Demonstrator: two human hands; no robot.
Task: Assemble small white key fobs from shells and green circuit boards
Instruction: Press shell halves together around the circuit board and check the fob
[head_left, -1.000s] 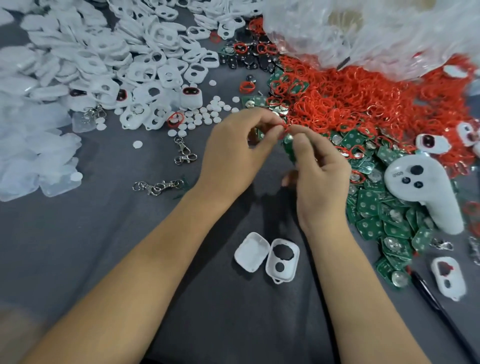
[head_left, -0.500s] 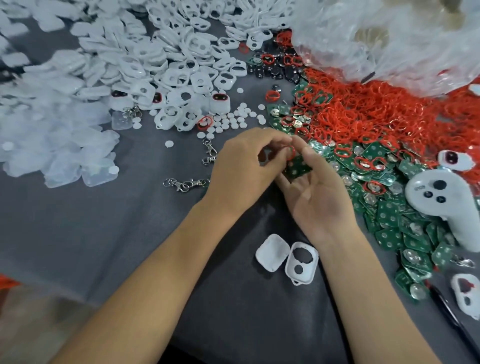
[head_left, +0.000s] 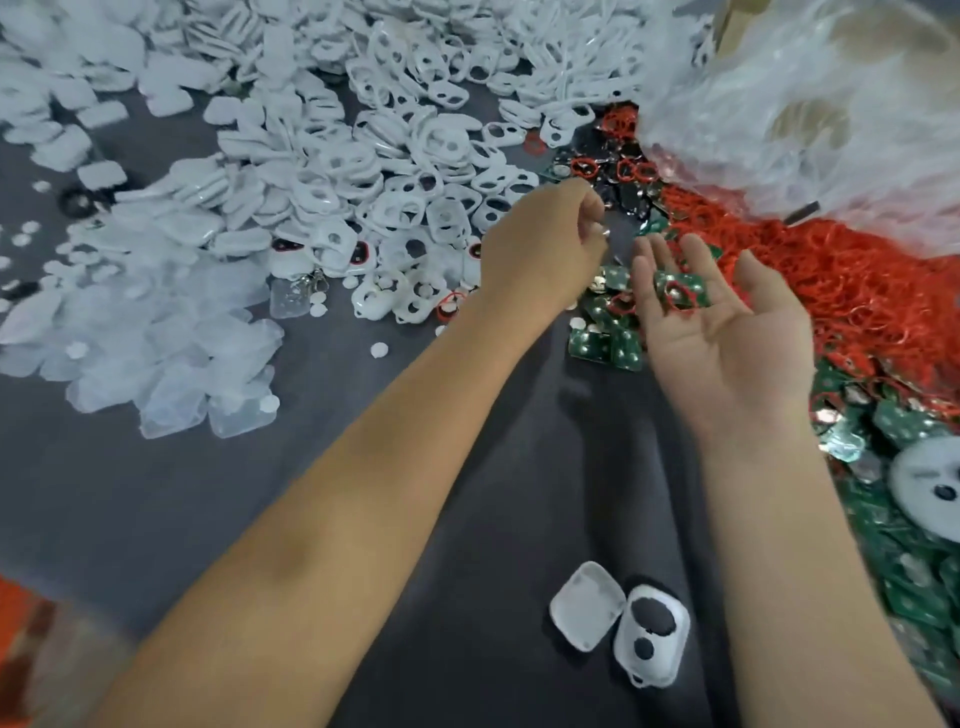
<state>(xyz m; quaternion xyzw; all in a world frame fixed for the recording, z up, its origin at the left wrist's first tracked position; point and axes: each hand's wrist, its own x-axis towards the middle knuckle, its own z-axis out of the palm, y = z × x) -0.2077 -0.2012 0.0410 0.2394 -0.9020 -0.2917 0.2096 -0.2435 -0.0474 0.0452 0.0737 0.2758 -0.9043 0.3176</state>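
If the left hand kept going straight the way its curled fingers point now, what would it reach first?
Probably the small dark and green parts scattered just past its fingertips, ahead of the red ring pile. The left hand pinches something small and shiny; depth is unclear from this one view.

White shells (head_left: 395, 156), red rings (head_left: 831, 280), and green circuit boards (head_left: 602, 345) with silver dots lie on grey cloth (head_left: 156, 493).

Both forearms are bare to the frame's edge, no sleeves, left hand (head_left: 540, 249) and right hand (head_left: 727, 332) ungloved.
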